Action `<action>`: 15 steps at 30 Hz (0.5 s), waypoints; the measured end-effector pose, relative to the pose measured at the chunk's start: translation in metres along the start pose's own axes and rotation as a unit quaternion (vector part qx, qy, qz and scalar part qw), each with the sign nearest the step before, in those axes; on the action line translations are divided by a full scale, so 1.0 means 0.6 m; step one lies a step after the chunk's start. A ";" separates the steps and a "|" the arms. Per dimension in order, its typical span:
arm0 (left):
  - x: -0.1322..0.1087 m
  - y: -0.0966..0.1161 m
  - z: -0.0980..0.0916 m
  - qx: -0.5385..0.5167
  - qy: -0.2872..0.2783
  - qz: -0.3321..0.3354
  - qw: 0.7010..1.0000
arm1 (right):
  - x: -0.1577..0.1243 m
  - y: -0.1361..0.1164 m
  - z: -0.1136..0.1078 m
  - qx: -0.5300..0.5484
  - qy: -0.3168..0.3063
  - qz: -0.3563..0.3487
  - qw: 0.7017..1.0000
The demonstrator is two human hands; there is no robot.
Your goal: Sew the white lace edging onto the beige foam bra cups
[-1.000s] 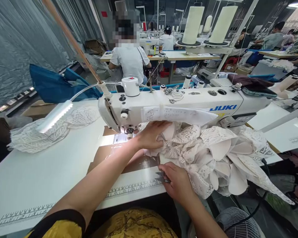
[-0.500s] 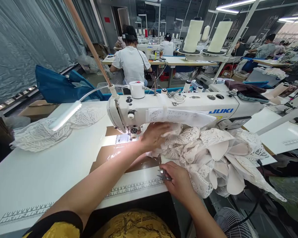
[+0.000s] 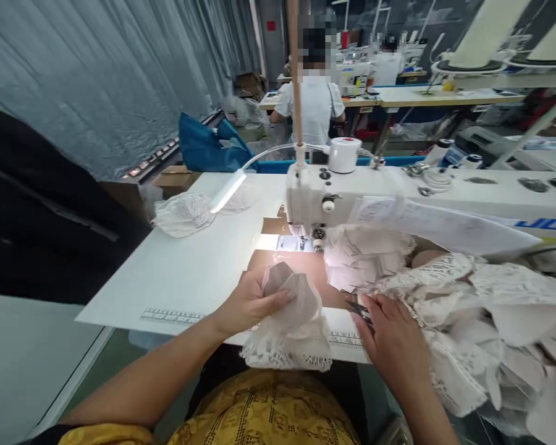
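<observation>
Pinched between the thumb and fingers of my left hand (image 3: 245, 303) is a pale lace cup piece (image 3: 293, 337), its lace edge hanging down over the table's front edge. My right hand (image 3: 396, 340) is closed around small thread snips (image 3: 362, 312), whose blades point left over the ruler strip. A white sewing machine (image 3: 306, 191) stands behind both hands, its needle area lit. To the right of its needle lies a stack of pale fabric pieces (image 3: 366, 253). A heap of lace cup pieces (image 3: 482, 334) spreads beside my right hand.
More lace pieces (image 3: 185, 213) lie at the table's far left, near a small lamp (image 3: 228, 191). A written paper (image 3: 426, 219) hangs on the machine's arm. A wooden pole (image 3: 295, 80) rises behind the machine head. Farther back, a person in white (image 3: 311, 108) sits at another table.
My left hand has come back from under the machine arm toward the front edge, now with a lace cup piece. My right hand keeps the snips. The view has swung left.
</observation>
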State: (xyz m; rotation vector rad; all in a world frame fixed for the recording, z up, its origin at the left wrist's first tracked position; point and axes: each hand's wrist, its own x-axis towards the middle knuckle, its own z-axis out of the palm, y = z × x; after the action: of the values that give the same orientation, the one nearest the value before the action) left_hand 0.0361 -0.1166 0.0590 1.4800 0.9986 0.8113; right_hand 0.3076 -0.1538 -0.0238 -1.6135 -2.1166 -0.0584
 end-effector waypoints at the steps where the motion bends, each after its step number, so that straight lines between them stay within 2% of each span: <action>1: -0.004 -0.009 -0.007 -0.033 0.007 -0.021 0.999 | 0.003 -0.004 -0.001 0.035 0.013 -0.004 0.999; 4: -0.008 -0.032 -0.017 -0.092 0.010 -0.051 0.994 | 0.021 -0.042 -0.008 0.216 0.003 0.013 0.976; 6: -0.009 -0.042 -0.014 -0.121 -0.008 -0.051 0.991 | 0.040 -0.082 -0.011 0.346 -0.049 0.037 0.936; 9: -0.011 -0.049 -0.008 -0.155 -0.025 -0.043 0.987 | 0.072 -0.137 -0.002 0.454 -0.102 0.058 0.883; 12: -0.015 -0.055 -0.016 -0.171 0.020 -0.070 0.983 | 0.096 -0.169 0.013 0.510 -0.139 0.080 0.845; 15: -0.015 -0.060 -0.057 -0.151 0.090 -0.110 0.978 | 0.107 -0.182 0.020 0.545 -0.164 0.108 0.815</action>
State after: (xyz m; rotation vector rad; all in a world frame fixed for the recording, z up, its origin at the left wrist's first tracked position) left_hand -0.0036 -0.1104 0.0286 1.0318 1.0967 0.9018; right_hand 0.1906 -0.1258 0.0175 -1.1111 -1.5663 1.3381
